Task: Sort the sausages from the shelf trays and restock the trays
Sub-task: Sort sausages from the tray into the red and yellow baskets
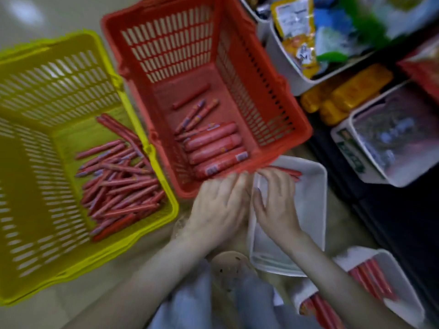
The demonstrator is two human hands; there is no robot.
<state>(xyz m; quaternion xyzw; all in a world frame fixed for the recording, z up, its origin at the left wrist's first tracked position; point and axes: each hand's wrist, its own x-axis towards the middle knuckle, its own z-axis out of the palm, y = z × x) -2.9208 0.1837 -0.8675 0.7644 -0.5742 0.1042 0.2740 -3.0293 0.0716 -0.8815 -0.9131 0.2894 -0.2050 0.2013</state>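
Red sausages [288,171] lie in the white tray [313,210], right against its far wall. They lie sideways, with their long way going from left to right along that wall, so a hand must reach forward over the tray's bare floor to get them. It looks like 2 or 3 of them, but the picture is blurry and I cannot count for sure. The right hand [275,205] is nearer. It is over the tray, close to the left wall, and its fingers [266,176] stretch out and bend down a little onto the left ends of the sausages. They touch them, but I cannot tell if they pinch one. The left hand [221,207] is just outside the tray's left wall, beside the right hand. Its fingers are nearly straight, and their tips rest at the near rim of the red basket [285,148]. I see nothing held in it. I think the next move is to pick up these sausages and sort them. Fat sausages [213,143] lie at the near end of the red basket, and thin sausages [118,186] lie in a heap in the yellow basket [135,117], well to the left. The right hand would have to carry them left, past the other hand.
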